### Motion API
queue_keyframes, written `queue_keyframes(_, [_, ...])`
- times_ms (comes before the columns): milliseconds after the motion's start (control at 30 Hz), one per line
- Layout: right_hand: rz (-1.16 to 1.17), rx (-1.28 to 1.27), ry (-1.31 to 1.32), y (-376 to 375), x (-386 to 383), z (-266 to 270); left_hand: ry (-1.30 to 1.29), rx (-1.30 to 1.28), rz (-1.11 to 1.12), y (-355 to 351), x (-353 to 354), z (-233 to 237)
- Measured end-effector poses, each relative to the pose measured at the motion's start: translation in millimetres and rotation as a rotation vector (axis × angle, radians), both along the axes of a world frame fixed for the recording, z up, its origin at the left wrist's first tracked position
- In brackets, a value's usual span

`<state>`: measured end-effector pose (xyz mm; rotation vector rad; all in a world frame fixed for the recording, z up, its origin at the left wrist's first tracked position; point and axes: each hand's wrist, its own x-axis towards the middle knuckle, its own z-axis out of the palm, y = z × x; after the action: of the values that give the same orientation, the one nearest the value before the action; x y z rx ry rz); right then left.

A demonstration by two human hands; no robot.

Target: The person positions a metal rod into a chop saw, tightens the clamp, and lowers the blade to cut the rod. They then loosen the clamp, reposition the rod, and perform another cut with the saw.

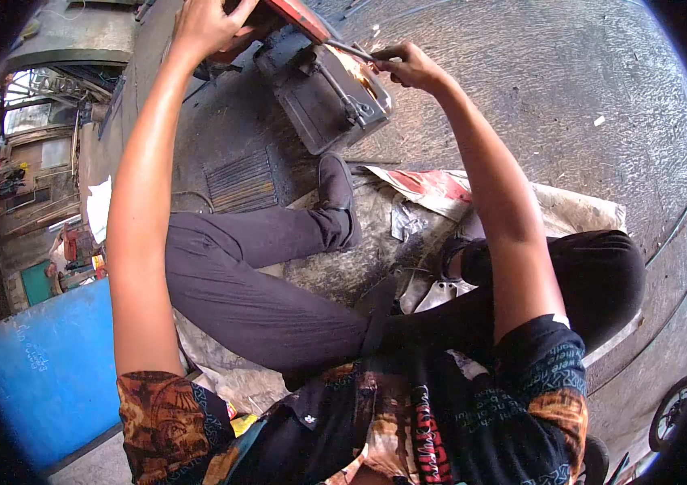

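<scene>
My left hand [208,31] is at the top edge of the view, beside a red metal part [299,18]. Its fingers are curled and partly cut off by the frame, so what they grip is hidden. Out to the right, my right hand [412,68] pinches the end of a thin grey metal rod [349,50]. The rod's other end meets the red part. Below both lies a grey metal machine base [315,117] with a screw bar [335,89] along it. A bright orange patch [357,68] shows on the base near my right fingers.
My legs [271,283] are bent in front of me on a worn sheet [360,214]. A slotted grate [241,182] lies left of my shoe [337,194]. A blue panel [48,364] stands at the lower left, a wheel [673,412] at the lower right.
</scene>
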<state>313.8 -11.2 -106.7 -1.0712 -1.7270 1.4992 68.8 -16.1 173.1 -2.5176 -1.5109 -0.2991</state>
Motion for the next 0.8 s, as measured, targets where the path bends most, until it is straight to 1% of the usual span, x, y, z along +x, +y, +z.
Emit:
queue_keyframes(33, [-0.003,0.066,-0.08,4,2,-1,-0.002,-0.004,-0.002,1,0,-1])
queue_keyframes(67, [-0.003,0.066,-0.081,9,4,-6,0.012,0.008,-0.01,1,0,-1])
queue_keyframes(133, [-0.064,0.301,-0.238,21,10,-15,0.023,0.021,-0.012,1,-2,0])
queue_keyframes(167, [-0.053,0.35,-0.226,28,15,-13,0.025,0.021,0.003,0,-1,0])
queue_keyframes(267, [-0.103,0.475,-0.401,50,25,-12,0.009,0.014,0.018,0,1,-1])
queue_keyframes(300, [-0.104,0.477,-0.397,61,23,-15,-0.004,0.0,0.023,0,0,-1])
queue_keyframes(367, [-0.119,0.574,-0.537,84,18,-22,0.005,0.007,0.02,2,-2,-1])
queue_keyframes(400, [-0.118,0.571,-0.533,81,17,-8,0.009,0.011,0.016,2,-2,-2])
queue_keyframes(467, [-0.051,0.552,-0.605,83,15,18,0.012,0.004,-0.001,1,-1,-1])
queue_keyframes(500, [-0.022,0.61,-0.4,135,5,-47,0.011,0.0,-0.019,2,-1,-1])
queue_keyframes(533, [-0.023,0.609,-0.394,129,4,-27,0.017,-0.001,-0.018,2,-2,-1])
queue_keyframes(567, [0.102,0.559,-0.568,114,4,17,-0.005,-0.011,-0.009,2,-2,-1])
queue_keyframes(600, [0.231,0.504,-0.741,106,4,38,-0.03,-0.022,0.001,2,-2,-2])
queue_keyframes(633, [0.207,0.643,-0.674,132,-10,-2,-0.027,-0.025,0.004,1,-1,-2])
queue_keyframes(667, [0.209,0.64,-0.671,130,-12,1,-0.047,-0.032,-0.001,1,2,0])
queue_keyframes(733, [0.149,0.464,-0.537,122,-18,14,-0.064,-0.046,-0.004,3,1,-3])
queue_keyframes(767, [0.181,0.515,-0.387,125,-29,10,-0.05,-0.038,-0.036,5,0,-4])
queue_keyframes(800, [0.18,0.512,-0.384,126,-27,4,-0.035,-0.029,-0.068,6,-1,-4])
